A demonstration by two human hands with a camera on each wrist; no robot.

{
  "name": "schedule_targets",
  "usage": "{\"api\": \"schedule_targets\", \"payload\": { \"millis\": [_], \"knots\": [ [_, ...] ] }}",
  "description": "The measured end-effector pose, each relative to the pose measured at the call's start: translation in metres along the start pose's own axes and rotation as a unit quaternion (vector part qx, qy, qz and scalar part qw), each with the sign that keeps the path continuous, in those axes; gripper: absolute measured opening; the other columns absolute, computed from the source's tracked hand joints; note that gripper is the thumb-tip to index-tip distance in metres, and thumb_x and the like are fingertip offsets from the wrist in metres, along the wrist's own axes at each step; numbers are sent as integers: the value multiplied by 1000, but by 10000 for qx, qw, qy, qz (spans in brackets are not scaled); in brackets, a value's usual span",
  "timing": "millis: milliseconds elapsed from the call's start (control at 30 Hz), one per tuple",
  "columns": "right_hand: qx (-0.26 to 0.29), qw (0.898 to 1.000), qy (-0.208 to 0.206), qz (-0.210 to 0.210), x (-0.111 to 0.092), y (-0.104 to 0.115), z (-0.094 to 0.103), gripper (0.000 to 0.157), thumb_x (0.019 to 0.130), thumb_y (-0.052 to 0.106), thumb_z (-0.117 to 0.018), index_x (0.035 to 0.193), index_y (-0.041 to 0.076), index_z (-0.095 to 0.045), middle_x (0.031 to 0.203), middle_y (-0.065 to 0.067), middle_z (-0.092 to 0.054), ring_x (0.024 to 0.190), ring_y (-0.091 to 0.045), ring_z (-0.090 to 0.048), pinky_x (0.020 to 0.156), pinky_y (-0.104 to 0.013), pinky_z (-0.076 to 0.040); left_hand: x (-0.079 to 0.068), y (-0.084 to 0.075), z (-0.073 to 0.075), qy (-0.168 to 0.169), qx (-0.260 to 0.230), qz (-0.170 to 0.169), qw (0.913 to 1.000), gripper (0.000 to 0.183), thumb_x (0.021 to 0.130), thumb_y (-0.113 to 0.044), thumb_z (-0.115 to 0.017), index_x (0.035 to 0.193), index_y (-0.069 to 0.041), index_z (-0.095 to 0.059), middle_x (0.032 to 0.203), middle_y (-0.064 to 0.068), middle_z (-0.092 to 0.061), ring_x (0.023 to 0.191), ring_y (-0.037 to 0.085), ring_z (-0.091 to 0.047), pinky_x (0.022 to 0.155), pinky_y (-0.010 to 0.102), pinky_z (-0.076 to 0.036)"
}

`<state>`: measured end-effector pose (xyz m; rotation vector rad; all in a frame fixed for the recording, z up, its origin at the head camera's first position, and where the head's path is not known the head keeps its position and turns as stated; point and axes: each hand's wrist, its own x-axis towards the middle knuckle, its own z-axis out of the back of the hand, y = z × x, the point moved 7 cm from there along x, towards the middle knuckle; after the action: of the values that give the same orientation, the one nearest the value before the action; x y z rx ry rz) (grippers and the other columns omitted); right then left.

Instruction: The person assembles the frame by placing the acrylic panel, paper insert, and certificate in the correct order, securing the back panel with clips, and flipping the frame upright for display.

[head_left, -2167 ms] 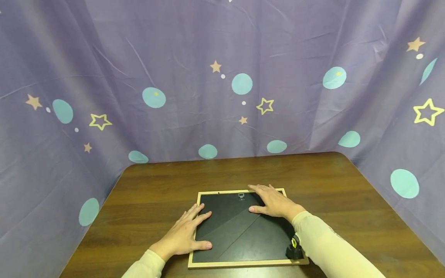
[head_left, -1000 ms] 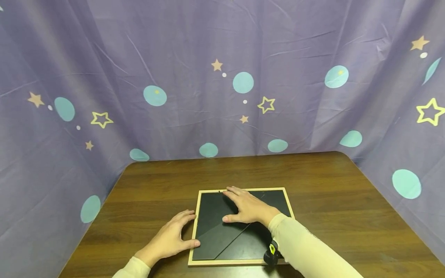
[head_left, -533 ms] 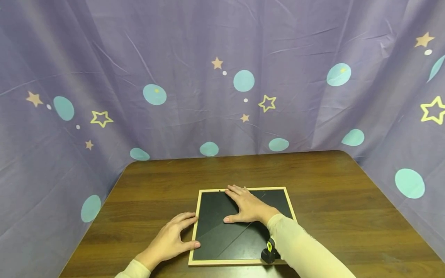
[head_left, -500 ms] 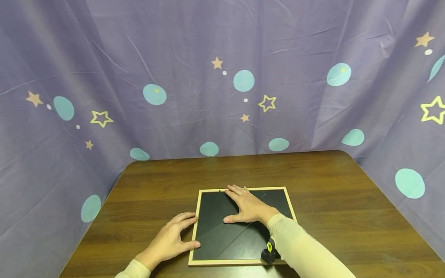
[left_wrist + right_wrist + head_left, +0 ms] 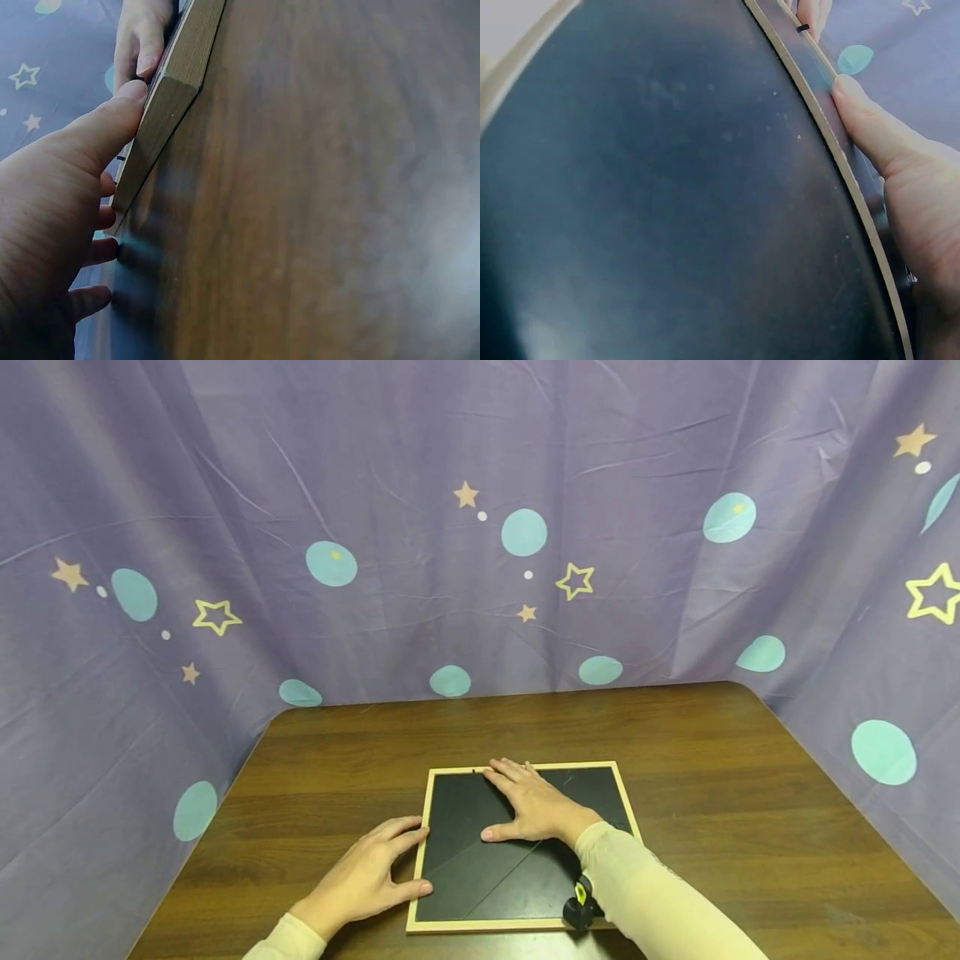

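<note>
A picture frame with a pale wooden border lies with its black back upward on the table. My left hand is at its left side, thumb on the border and fingertips against the edge. In the left wrist view the left hand meets the frame's wooden side, fingers spread. My right hand rests on the back near the far border, thumb apart, covering the metal hanger. Close up in the right wrist view, a dark panel with a tan edge stands beside the right hand.
The brown wooden table stretches around the frame on all sides. Behind and beside it hangs a purple curtain with stars and blue ovals. A black wrist camera on the right sleeve sits over the frame's near border.
Over two seconds my right hand slid left across the back, and my left hand drew back from the black panel to the left border. Within the last half second both hands are almost still.
</note>
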<state>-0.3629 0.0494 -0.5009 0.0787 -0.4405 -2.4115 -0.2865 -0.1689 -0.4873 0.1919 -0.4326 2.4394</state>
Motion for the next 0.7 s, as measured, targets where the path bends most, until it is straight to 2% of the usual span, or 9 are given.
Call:
{"api": "schedule_targets", "payload": {
  "millis": [367, 567, 700],
  "knots": [
    [-10, 10000, -59, 65, -1, 2, 2, 104, 78, 76, -54, 153, 11, -24, 159, -10, -18, 145, -28, -14, 116, -50, -12, 4, -8, 2, 178, 850, -489, 9950, 71, 84, -66, -58, 133, -14, -59, 135, 7, -52, 121, 26, -52, 99, 46, -44],
    [18, 9999, -75, 93, -1, 3, 4, 103, 78, 75, -55, 153, 10, -25, 158, -11, -19, 145, -30, -15, 115, -52, -14, 7, -11, 1, 203, 1175, -609, 9910, 68, 86, -66, -54, 130, -14, -61, 132, 9, -53, 118, 27, -54, 101, 44, -42],
    [-8, 10000, -61, 77, -1, 2, 2, 103, 78, 76, -53, 153, 11, -24, 159, -10, -18, 145, -29, -14, 116, -50, -12, 9, -13, 1, 231, 1300, -693, 9888, 68, 87, -66, -52, 130, -14, -62, 131, 10, -54, 117, 26, -54, 102, 48, -40]
  ]
}}
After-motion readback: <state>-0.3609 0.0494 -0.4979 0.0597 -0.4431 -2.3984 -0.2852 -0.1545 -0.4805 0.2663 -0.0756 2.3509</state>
